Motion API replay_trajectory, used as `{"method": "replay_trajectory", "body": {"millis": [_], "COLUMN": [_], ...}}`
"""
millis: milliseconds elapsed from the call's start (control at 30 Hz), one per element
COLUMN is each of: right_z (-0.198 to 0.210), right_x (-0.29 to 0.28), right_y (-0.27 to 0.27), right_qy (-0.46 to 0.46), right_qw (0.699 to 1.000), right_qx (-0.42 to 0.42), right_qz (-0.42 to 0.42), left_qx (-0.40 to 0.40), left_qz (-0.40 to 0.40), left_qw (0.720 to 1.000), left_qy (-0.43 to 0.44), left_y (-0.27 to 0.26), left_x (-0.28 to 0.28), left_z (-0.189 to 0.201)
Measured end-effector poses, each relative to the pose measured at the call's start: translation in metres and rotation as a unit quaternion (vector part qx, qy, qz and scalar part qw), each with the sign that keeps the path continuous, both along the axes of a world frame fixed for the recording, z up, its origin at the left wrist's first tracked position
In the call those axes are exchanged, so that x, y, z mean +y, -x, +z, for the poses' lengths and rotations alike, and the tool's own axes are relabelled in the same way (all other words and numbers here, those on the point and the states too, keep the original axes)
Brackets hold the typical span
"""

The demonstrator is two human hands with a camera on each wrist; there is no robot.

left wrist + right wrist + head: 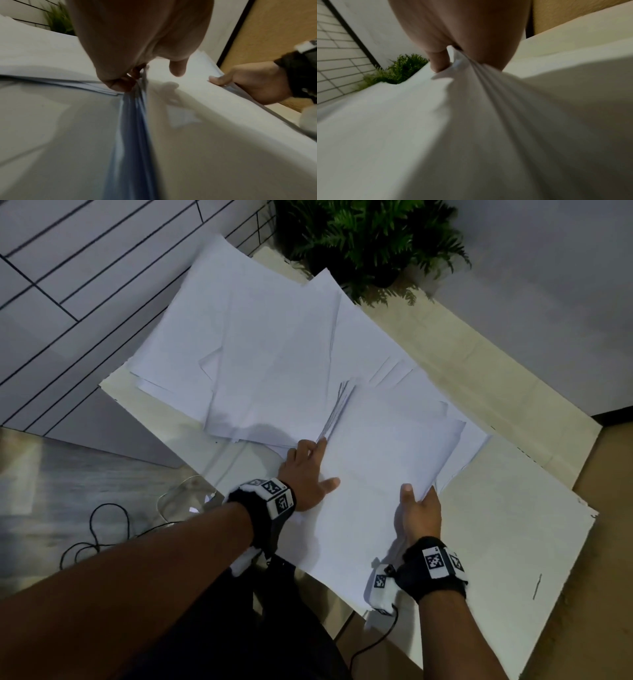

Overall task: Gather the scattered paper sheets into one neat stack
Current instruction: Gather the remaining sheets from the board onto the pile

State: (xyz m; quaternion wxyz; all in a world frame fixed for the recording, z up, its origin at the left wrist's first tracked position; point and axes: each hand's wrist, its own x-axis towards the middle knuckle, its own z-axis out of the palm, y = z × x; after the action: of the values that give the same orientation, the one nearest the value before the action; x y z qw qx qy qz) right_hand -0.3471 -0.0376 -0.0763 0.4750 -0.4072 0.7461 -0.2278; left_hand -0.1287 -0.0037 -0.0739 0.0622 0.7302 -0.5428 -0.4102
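Head view gives me the whole layout: a pale surface (513,525) set at an angle, with loose sheets (260,347) fanned and overlapping across its far half, some overhanging the far-left edge. A potted fern (370,237) stands at the far corner, close to the outermost sheets. Nearer to me lies the gathered bundle (376,474), which I hold on both sides.

My left hand (306,474) grips the bundle's left edge, thumb on top and fingers curled under; the left wrist view shows the layered edges pinched there. My right hand (419,511) grips the right edge the same way, thumb on the top sheet, and the right wrist view shows the paper creasing into ridges at the pinch. So both grips are closed on the bundle, which is partly raised off the surface and bowed between them.

As I judge it, the risks from here:
- The bundle's far edges are staggered, so sheets may slide out if I tilt or lift it before squaring.
- That hard right pinch could crease the paper for good.
- Dragging the bundle toward the loose sheets could push the overhanging ones off the surface.
- The fern could snag a far sheet.
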Motion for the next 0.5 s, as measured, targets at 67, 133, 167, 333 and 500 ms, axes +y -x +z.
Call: {"method": "replay_trajectory", "body": {"millis": [67,133,167,333,500], "right_z": [0.000,0.001,0.003,0.013,0.023], "right_x": [0.002,0.006,0.007,0.007,-0.007], "right_y": [0.002,0.005,0.005,-0.001,-0.005], "right_qy": [0.005,0.005,0.003,-0.032,0.016], "right_qw": [1.000,0.998,0.997,0.991,0.995], "right_qx": [-0.024,-0.056,-0.076,-0.129,-0.093], "right_qz": [0.001,-0.006,-0.014,0.007,0.018], "left_qx": [0.048,0.121,0.184,0.354,0.290], "left_qz": [0.079,0.166,0.204,0.219,0.130], "left_qw": [0.995,0.975,0.955,0.882,0.926], "left_qy": [0.044,0.088,0.111,0.218,0.203], "left_y": [-0.008,-0.015,-0.018,-0.030,-0.021], "left_x": [-0.011,-0.025,-0.033,-0.064,-0.064], "left_z": [0.002,0.007,0.014,0.046,0.044]}}
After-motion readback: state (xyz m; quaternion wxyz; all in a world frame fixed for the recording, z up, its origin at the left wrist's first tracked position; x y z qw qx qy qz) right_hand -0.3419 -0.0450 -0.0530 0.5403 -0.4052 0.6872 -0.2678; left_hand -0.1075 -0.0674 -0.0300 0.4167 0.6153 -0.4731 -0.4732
